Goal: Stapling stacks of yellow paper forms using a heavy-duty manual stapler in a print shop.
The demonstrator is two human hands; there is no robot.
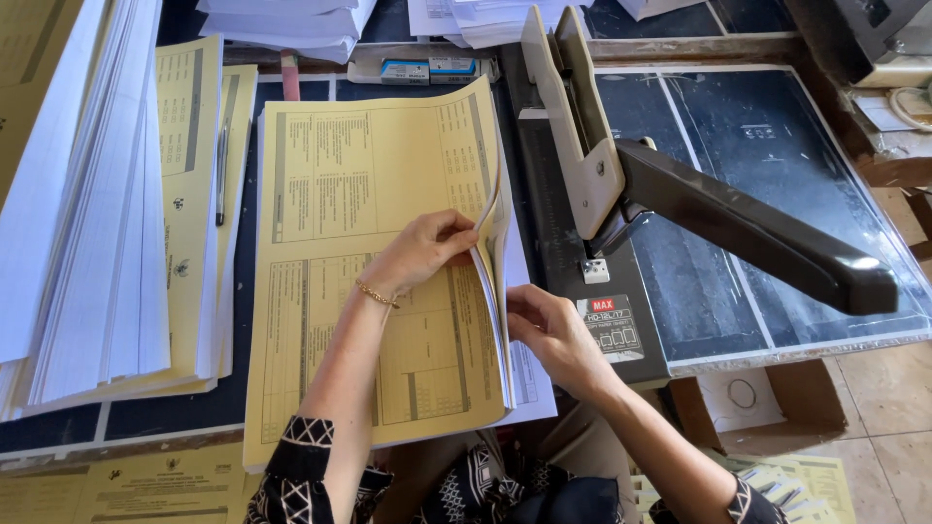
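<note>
1. Left hand (427, 250) pinches the right edge of the yellow printed sheets (369, 272), lifting the top leaves; bundle lies mid-bench (757, 146), long axis near-to-far.
2. Right hand (549, 325) grips the same edge lower down, nearer the body.
3. Heavy-duty stapler (621, 194) stands just right of that edge, lever raised; right hand is nearer it.
4. White paper stacks (87, 213) sit far left.

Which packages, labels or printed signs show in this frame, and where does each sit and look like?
Staple boxes: two small blue-and-white boxes in a tray at the desk's far edge.
Stapler label: grey rectangle with a red patch, on the stapler base beside the right hand.
Yellow forms: printed sheets under the left hand.
</note>
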